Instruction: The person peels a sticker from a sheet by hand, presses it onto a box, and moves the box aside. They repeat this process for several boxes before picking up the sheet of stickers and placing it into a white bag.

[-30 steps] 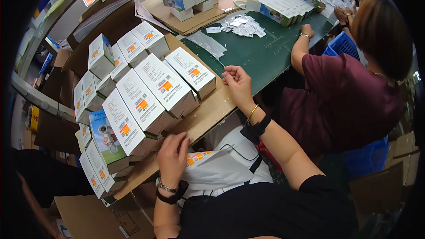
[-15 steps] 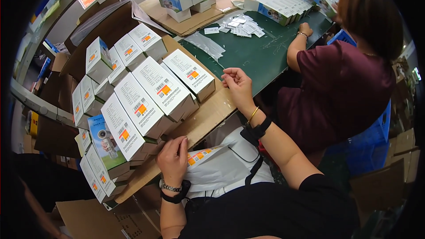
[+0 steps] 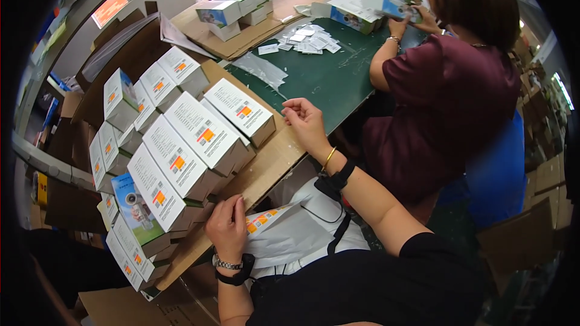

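Observation:
My left hand is curled closed at the near cardboard edge, below a row of white boxes with orange-marked labels. Its palm is hidden, so anything inside it cannot be made out. Beside it, a white sheet with orange stickers lies across my lap. My right hand hovers over the cardboard, right of the nearest white box. Its fingers are bent in with thumb and fingertips close together; whatever they pinch, if anything, is too small to see. One box shows a blue picture side.
A co-worker in a maroon top sits at right, both hands on a printed box. White packets and a plastic bag lie on the green table. More boxes are stacked behind. A blue crate stands at right.
The whole view has shifted, so the scene sits further left. The co-worker's hands now hold a printed box up together. My hands keep nearly the same curled poses beside the boxes.

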Tool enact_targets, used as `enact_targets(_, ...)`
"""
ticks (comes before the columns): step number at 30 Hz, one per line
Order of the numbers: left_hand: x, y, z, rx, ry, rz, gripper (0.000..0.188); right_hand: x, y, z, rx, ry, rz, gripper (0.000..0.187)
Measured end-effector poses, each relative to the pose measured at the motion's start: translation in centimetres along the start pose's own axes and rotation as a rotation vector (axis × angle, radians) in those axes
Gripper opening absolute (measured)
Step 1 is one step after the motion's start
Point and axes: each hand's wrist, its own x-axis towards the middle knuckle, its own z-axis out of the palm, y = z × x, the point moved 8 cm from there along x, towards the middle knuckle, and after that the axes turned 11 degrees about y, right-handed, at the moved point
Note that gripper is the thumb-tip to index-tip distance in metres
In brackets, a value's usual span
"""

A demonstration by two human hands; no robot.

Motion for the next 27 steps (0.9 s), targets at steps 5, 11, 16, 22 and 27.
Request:
enact_targets(5,-0.3,-0.5,0.6,-0.008,0.004,0.013,0.008,-0.2,0.7,-0.4,-0.026,0.026,-0.011,0.014)
enact_targets(11,0.3,-0.6,-0.3,0.036,-0.04,-0.033,0.009,-0.6,-0.2,0.3,0.019,0.015,0.024,0.013)
enact_targets(16,0.2,-0.9,0.5,0.063,-0.01,0.015,0.01,-0.6,-0.6,0.3,-0.023,0.002,0.026,0.013)
enact_targets(22,0.0,-0.8,1.0,0.097,-0.037,0.008,0.01,-0.6,-0.5,-0.2,-0.042,0.002,0.038,0.013)
enact_targets(27,-0.1,-0.8,1.0,0.081,-0.012,0.026,0.009,-0.7,-0.6,-0.2,-0.048,0.002,0.041,0.012)
